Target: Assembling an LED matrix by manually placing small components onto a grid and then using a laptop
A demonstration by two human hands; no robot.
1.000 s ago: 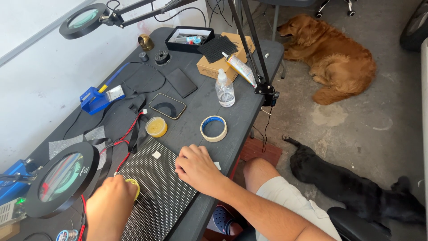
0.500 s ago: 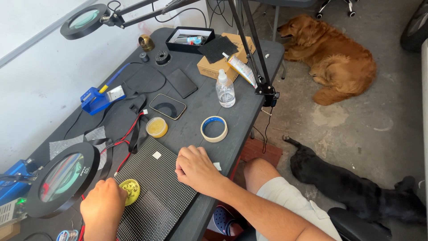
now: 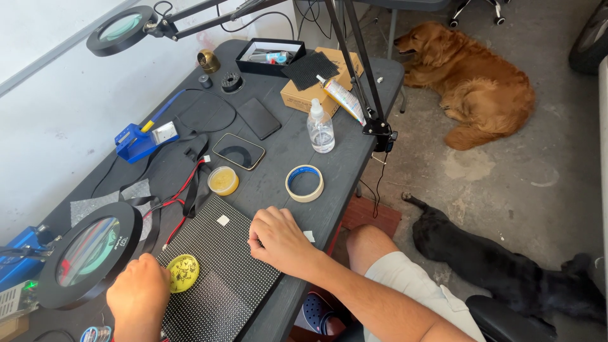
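Observation:
A black dotted LED matrix panel [image 3: 218, 297] lies at the table's near edge. On its left part lies a flat yellow disc [image 3: 184, 273] with a dark drawing. My left hand [image 3: 138, 296] is curled beside the disc, its fingertips on the disc's left edge. My right hand [image 3: 278, 240] rests palm down on the panel's right side, fingers loosely bent and holding nothing. A small white square [image 3: 223, 220] sits on the panel's far end.
Near the panel are a round magnifier lamp [image 3: 88, 253], red and black wires [image 3: 183, 193], a yellow-filled tin [image 3: 223, 180], a tape roll [image 3: 304, 183], a phone [image 3: 239, 151] and a clear bottle [image 3: 320, 126]. On the floor lie a golden dog [image 3: 472, 82] and a black dog [image 3: 500, 266].
My left hand has drawn back toward me, uncovering the yellow disc, which stays where it was on the panel. The right hand has hardly moved.

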